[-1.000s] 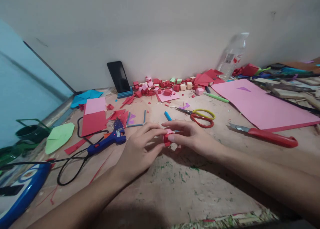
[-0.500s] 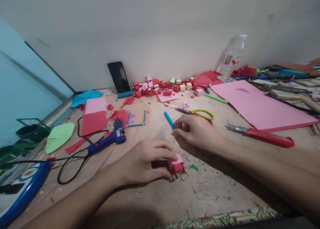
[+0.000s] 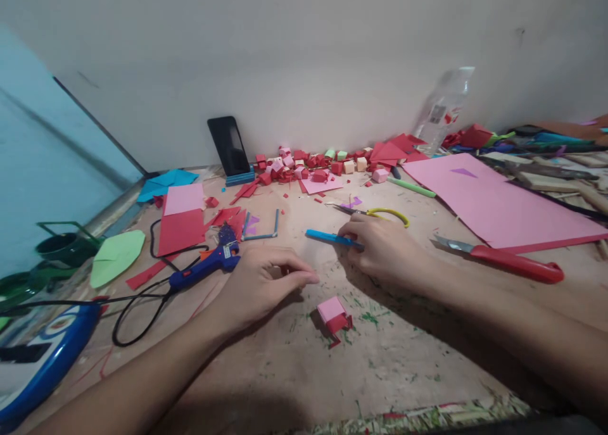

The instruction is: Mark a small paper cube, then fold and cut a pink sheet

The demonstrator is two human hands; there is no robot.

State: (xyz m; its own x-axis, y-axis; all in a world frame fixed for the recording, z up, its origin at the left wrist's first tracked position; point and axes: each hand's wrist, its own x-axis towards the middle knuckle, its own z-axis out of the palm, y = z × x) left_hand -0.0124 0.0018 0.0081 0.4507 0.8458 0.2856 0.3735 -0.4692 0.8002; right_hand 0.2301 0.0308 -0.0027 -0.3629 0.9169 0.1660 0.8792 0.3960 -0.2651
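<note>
My right hand [image 3: 380, 242] grips one end of a slim blue pen-like tool [image 3: 327, 236], which lies nearly level and points left; its exact kind cannot be made out. Above the tabletop, my left hand [image 3: 266, 280] holds nothing, its fingers loosely bent and the thumb apart. A small folded paper box [image 3: 332, 309], pink on top with red sides and a red flap, rests on the table just in front of the left hand. Scissors [image 3: 387, 215] with yellow handles lie behind the right hand, partly covered by it.
A blue glue gun [image 3: 202, 269] with its black cord lies left. Behind are a leaning phone [image 3: 228, 145] and several small paper cubes [image 3: 349, 166]. Rightward lie a red-handled knife [image 3: 517, 261], pink paper [image 3: 503, 201], a green pen-like tool [image 3: 412, 187] and a plastic bottle [image 3: 444, 109].
My left hand has let go of the paper box and drawn back up and left. The blue tool in my right hand has turned from slanting to almost level.
</note>
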